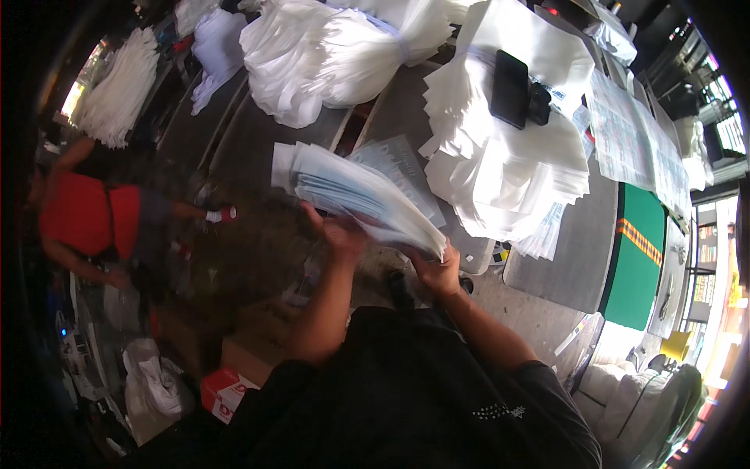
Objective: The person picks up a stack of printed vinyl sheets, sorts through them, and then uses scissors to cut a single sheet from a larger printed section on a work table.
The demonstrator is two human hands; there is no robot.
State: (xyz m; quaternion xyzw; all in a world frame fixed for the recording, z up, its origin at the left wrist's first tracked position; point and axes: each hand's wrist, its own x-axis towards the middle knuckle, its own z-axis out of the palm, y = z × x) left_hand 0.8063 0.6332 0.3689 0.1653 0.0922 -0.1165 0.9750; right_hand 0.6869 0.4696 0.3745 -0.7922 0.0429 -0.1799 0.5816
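A thick stack of thin translucent sheets [357,190] is held up in front of my body, bent and slightly blurred. My left hand [343,231] supports its lower left side from beneath. At the stack's right end, my right hand [438,267] grips the edges, its fingers partly hidden by the sheets. Just beyond the stack, a printed translucent sheet [404,167] lies on the grey padded table [398,111]. To the right of it rises a large pile of white sheets [469,176], with a black smartphone [509,89] and a small black object [539,104] on top.
Tied bundles of white sheets [351,55] lie at the back. A green board [634,258] and printed sheets [633,129] are on the right. A person in red [88,211] is at the left, near cardboard boxes [258,337]. White sacks [621,393] stand at lower right.
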